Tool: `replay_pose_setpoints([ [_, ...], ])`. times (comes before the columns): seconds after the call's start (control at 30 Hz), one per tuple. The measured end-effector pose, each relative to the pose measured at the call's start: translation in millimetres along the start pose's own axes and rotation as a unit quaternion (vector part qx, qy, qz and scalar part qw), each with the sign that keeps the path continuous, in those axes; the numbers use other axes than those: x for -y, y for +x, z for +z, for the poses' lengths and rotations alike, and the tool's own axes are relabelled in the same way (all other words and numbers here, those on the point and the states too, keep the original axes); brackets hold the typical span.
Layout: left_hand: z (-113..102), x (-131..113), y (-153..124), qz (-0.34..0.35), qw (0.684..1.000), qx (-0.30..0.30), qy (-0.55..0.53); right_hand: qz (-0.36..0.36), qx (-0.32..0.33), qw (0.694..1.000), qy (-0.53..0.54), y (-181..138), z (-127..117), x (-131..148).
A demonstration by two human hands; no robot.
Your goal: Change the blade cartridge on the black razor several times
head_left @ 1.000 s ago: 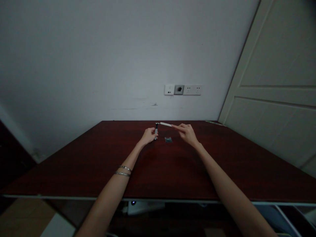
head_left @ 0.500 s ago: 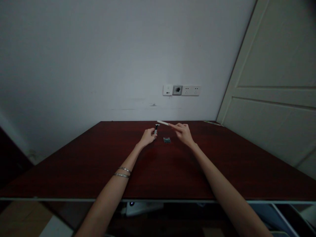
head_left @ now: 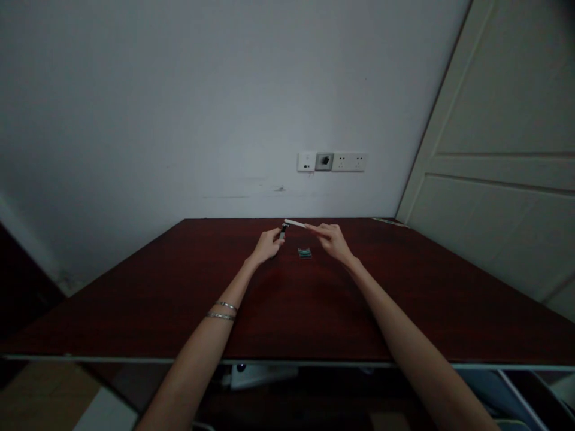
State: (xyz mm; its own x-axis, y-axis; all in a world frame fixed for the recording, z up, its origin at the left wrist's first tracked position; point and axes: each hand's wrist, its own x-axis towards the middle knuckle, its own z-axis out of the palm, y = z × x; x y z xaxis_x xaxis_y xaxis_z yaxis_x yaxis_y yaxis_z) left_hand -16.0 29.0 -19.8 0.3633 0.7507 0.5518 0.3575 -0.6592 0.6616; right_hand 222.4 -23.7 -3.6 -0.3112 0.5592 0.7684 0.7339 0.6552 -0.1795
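Observation:
My left hand is closed round the handle of a small dark tool with a grey handle, held upright over the far middle of the dark red table. My right hand pinches a thin white stick that points left, its tip meeting the top of the small tool. A small teal packet lies flat on the table between and just below my two hands. Two thin bracelets sit on my left forearm.
A white wall with a strip of sockets rises behind the table. A pale door stands at the right. Under the table's front edge sit a white device and a shelf frame.
Both hands shifted slightly left and away from me. The white stick's tip has come to the top of the small tool. The teal packet has not moved.

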Motion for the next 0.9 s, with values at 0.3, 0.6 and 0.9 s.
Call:
replay_pose_setpoints([
  [0.3,-3.3,-2.2,0.6,-0.001,1.000,0.010,0.009,-0.007,-0.015,1.000,-0.008,0.4,2.2,5.7],
  [0.6,4.9,-9.7,-1.9,-0.069,0.993,0.024,-0.091,0.004,-0.021,0.998,-0.062,-2.7,-0.8,-0.3],
  [0.9,3.5,-18.9,-0.9,-0.145,0.968,0.026,-0.203,0.014,-0.031,0.994,-0.104,-7.0,-1.6,-6.5],
])
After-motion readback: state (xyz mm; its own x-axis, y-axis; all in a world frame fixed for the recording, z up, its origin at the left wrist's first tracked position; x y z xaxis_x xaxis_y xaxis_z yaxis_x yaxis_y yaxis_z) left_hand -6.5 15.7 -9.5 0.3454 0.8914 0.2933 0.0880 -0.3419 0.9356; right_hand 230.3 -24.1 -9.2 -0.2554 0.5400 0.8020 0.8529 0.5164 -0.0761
